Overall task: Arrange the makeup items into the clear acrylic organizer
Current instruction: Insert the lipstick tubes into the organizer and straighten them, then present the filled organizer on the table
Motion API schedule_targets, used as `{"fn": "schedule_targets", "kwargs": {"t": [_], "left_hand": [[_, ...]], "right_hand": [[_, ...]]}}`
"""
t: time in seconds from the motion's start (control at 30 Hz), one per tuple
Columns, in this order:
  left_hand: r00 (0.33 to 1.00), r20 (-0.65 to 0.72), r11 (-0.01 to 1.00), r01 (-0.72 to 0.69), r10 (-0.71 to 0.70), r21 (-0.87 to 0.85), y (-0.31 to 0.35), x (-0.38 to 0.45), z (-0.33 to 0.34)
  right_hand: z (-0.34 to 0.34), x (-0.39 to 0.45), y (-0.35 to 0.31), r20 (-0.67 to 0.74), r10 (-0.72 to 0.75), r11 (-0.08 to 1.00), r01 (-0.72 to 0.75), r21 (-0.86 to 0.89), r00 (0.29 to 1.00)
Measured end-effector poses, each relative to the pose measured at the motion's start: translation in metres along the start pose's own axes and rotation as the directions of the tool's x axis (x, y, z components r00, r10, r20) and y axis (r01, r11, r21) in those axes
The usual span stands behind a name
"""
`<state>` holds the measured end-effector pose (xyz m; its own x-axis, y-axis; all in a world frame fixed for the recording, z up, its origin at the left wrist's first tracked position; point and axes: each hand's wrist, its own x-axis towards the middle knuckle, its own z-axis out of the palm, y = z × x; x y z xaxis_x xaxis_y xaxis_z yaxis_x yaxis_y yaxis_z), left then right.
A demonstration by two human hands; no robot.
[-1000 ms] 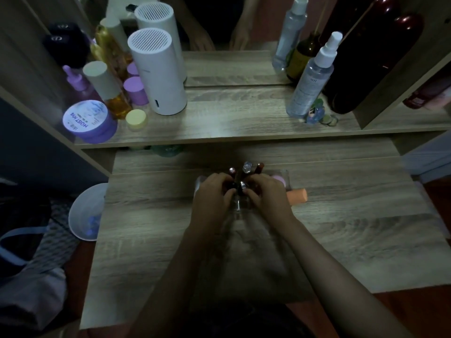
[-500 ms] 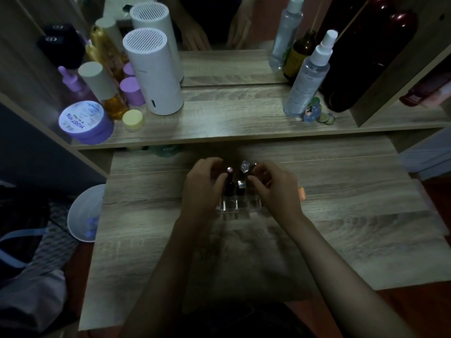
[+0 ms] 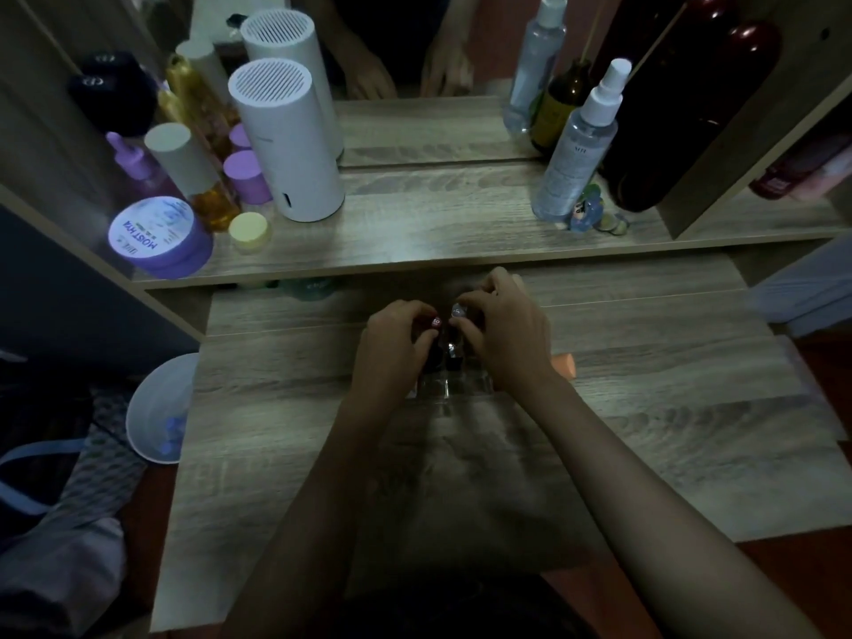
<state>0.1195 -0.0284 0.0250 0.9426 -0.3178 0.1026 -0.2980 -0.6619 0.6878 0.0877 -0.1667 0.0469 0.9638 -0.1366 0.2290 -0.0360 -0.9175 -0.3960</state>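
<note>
You are working in dim light at a grey wood-grain vanity table (image 3: pixel 645 431), with a raised shelf and mirror at twelve o'clock. The clear acrylic organizer (image 3: pixel 449 389) sits at the centre of the table, mostly hidden under your hands; only its near wall shows. Upright in it stand slim dark lipstick tubes, among them a red-capped tube (image 3: pixel 435 323) and a silver-topped tube (image 3: pixel 458 311).

Your left hand (image 3: pixel 396 348) has its fingers curled in, the fingertips pinched on or right beside the red-capped tube (whether they truly grip it cannot be told). Your right hand (image 3: pixel 502 334) is likewise curled, its fingertips at the silver-topped tube.

To do this well, keep each tube vertical over its own cell and press straight down until it seats. Steady the organizer with your palms so it does not slide. A peach-orange tube (image 3: pixel 565 365) lies just beside your right wrist at three o'clock, probably next.
</note>
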Motion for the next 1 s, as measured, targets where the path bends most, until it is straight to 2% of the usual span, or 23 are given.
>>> {"fn": "schedule_targets", "kwargs": {"t": [0.33,0.47,0.6,0.7,0.77,0.8,0.87,0.9,0.93,1.0], "left_hand": [[1.000,-0.008,1.000,0.023,-0.023,-0.018,0.002,0.000,-0.002],[0.999,-0.034,0.999,0.026,-0.027,-0.043,0.002,-0.001,-0.012],[0.991,-0.119,0.993,0.043,-0.056,-0.108,-0.008,-0.009,-0.032],[0.956,-0.156,0.950,0.209,-0.248,-0.231,-0.028,-0.027,-0.043],[0.895,-0.064,0.832,0.381,-0.441,-0.403,-0.043,-0.041,-0.044],[0.849,0.018,0.719,0.459,-0.529,-0.522,-0.049,-0.047,-0.043],[0.713,0.249,0.352,0.580,-0.655,-0.735,-0.060,-0.056,-0.038],[0.661,0.349,0.186,0.599,-0.664,-0.779,-0.066,-0.059,-0.036],[0.635,0.422,0.078,0.606,-0.647,-0.792,-0.073,-0.063,-0.035],[0.620,0.526,-0.072,0.605,-0.582,-0.793,-0.085,-0.069,-0.034]], "right_hand": [[-0.007,-0.004,0.006,0.010,-0.005,1.000,0.005,0.024,1.000],[-0.029,0.003,0.021,0.060,-0.012,0.986,0.002,0.166,0.998],[-0.064,0.007,0.059,0.034,0.144,0.912,-0.146,0.383,0.989],[-0.074,-0.007,0.089,0.136,0.328,0.731,-0.342,0.591,0.935],[-0.068,-0.020,0.103,0.316,0.423,0.540,-0.516,0.665,0.849],[-0.063,-0.027,0.109,0.425,0.443,0.398,-0.598,0.695,0.789],[-0.049,-0.041,0.119,0.615,0.390,0.081,-0.690,0.719,0.686],[-0.043,-0.049,0.122,0.676,0.343,-0.063,-0.702,0.709,0.652],[-0.038,-0.055,0.124,0.716,0.303,-0.175,-0.701,0.691,0.629],[-0.031,-0.066,0.128,0.752,0.264,-0.296,-0.692,0.659,0.603]]}}
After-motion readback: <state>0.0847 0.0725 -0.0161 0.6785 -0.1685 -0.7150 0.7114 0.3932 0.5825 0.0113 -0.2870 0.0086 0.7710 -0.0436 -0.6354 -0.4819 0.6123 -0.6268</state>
